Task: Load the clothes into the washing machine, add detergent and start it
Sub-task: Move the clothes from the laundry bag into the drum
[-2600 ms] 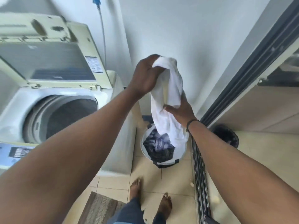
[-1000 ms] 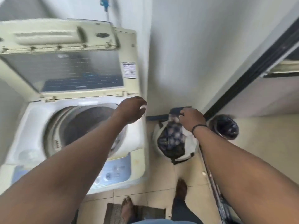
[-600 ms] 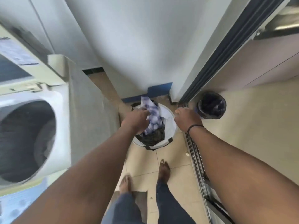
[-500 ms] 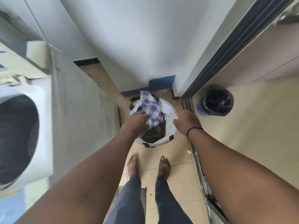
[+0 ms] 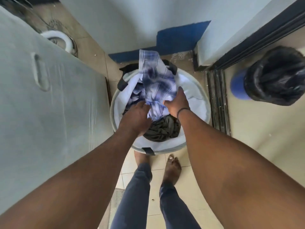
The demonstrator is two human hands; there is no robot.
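Observation:
A round white laundry basket [image 5: 196, 90] with dark handles stands on the tiled floor in front of me. A blue-and-white checked shirt [image 5: 155, 80] lies across its top, over a dark olive garment [image 5: 162, 129]. My left hand [image 5: 136, 115] grips the shirt's near edge from the left. My right hand [image 5: 177, 103] grips the same shirt from the right, thumb tucked into the cloth. The washing machine's grey side panel [image 5: 42, 100] fills the left; its drum is out of view.
A blue bin lined with a black bag [image 5: 274, 75] stands at the right, beyond the sliding-door track [image 5: 217, 100]. A white hose loop [image 5: 61, 40] lies behind the machine. The wall with a blue base strip [image 5: 175, 40] is just past the basket. My bare feet stand below it.
My head has dropped and moved closer over the basket. Both hands have sunk into it; the right hand left the rim and now grips the checked shirt with the left.

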